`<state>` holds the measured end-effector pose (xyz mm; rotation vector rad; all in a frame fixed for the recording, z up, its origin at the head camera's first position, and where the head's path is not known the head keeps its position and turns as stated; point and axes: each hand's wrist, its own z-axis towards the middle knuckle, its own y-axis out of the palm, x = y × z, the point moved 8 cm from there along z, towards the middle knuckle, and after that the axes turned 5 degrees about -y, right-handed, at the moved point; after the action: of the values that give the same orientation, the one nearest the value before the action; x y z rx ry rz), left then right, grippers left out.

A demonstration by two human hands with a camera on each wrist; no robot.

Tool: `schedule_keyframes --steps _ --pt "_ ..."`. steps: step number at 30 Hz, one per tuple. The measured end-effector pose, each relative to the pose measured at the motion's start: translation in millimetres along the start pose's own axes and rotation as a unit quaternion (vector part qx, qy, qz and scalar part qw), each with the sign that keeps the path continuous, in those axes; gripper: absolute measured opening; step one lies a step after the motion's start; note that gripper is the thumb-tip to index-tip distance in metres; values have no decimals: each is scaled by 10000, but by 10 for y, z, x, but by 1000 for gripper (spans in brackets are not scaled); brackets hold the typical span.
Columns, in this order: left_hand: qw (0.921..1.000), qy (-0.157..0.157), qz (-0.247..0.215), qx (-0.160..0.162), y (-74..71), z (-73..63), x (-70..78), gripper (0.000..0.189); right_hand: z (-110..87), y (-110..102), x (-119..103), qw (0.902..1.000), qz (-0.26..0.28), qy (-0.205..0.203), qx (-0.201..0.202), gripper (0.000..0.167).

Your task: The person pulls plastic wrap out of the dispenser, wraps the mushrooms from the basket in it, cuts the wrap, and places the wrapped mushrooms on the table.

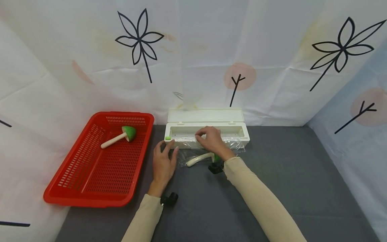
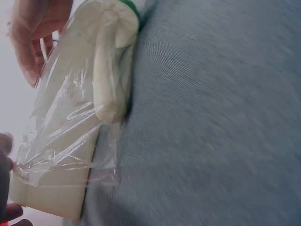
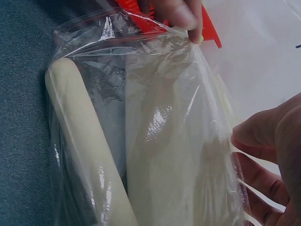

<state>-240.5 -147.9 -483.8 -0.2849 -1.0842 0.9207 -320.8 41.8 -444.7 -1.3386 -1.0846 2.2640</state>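
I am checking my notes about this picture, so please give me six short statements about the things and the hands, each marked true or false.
1. The red basket stands to the left of the white box. True.
2. The lid of the box is closed. False: it stands open.
3. A mushroom with a green cap lies in the basket. True.
4. The right hand is inside the basket. False: it pinches the clear film at the box.
5. A second mushroom lies in front of the box, with film over its stem. True.
6. The sleeves are black. False: they are beige.
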Motion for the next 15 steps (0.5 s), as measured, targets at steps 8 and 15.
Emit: schedule_keyframes --steps 8,15 --pt "9853 -656 -1354 804 -48 138 -168 36 -26 25 21 9999 158 35 44 14" --pt "9763 -1256 -1703 449 48 233 -319 59 -25 31 20 10000 83 33 19 14"
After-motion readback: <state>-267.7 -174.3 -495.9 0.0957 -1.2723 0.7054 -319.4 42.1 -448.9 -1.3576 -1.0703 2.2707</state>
